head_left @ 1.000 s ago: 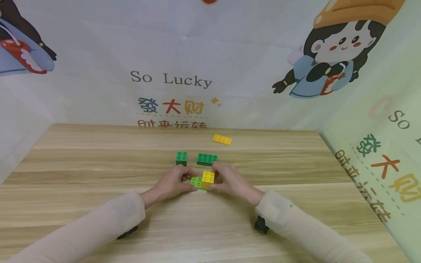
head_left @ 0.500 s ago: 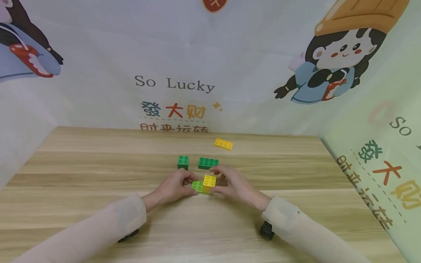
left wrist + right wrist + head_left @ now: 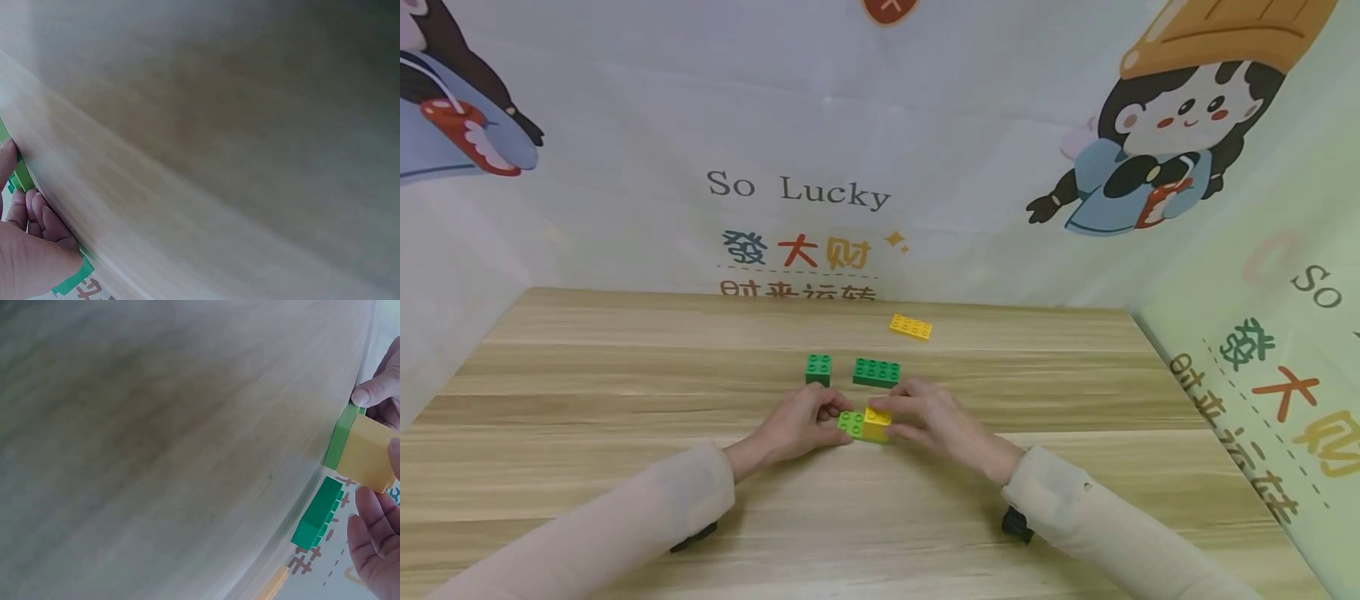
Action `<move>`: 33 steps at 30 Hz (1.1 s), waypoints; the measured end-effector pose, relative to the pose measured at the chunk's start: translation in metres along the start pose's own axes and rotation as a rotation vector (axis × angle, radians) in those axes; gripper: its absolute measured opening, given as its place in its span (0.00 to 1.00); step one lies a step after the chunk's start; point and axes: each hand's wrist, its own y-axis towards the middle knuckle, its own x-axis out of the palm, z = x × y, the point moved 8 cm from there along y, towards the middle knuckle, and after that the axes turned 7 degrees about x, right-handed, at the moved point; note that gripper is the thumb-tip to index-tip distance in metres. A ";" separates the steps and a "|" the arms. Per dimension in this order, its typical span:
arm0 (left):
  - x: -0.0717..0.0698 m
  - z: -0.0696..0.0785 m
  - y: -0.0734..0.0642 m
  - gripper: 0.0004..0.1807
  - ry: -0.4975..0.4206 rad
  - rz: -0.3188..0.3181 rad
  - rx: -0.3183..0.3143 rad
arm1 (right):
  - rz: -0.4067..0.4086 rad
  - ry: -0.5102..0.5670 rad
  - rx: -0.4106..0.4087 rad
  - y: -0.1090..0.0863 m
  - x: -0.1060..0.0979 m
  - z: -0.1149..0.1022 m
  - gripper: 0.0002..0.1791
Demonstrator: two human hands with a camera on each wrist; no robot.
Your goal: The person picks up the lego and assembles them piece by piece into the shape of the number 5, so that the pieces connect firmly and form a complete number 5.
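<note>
My left hand (image 3: pixel 792 425) pinches the left end of a flat lime-green building brick (image 3: pixel 851 422), thumb on the near side. On its right half stands a taller yellow brick (image 3: pixel 876 427). My right hand (image 3: pixel 936 421) holds the yellow brick, thumb at its right side and a finger across its studs. Part of the yellow brick's top is hidden by that finger in the head view. In the right wrist view the yellow brick (image 3: pixel 365 453) sits against the lime-green brick (image 3: pixel 342 437), with no visible gap.
Just beyond the left hand stands a square dark green brick (image 3: pixel 818 369). To its right lies a longer dark green brick (image 3: pixel 876 372). A flat yellow brick (image 3: pixel 911 327) lies farther back on the wooden table (image 3: pixel 625 358), before a printed cloth backdrop (image 3: pixel 955 208).
A right-hand finger has moved from behind the yellow brick to over its top, covering some studs. The left hand keeps its pinch. The head view tilted slightly early on.
</note>
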 end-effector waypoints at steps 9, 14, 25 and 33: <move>0.000 0.000 0.000 0.16 -0.005 0.001 0.002 | -0.054 -0.085 0.012 0.002 0.002 -0.003 0.20; 0.001 -0.002 0.001 0.16 -0.011 -0.002 0.000 | -0.061 -0.115 -0.006 0.003 0.001 -0.006 0.21; 0.001 0.000 0.000 0.16 0.004 -0.003 0.002 | 0.012 -0.144 -0.032 0.000 0.003 -0.004 0.21; 0.001 0.000 0.001 0.16 -0.001 0.001 -0.003 | 0.031 -0.128 -0.002 -0.002 0.004 0.001 0.21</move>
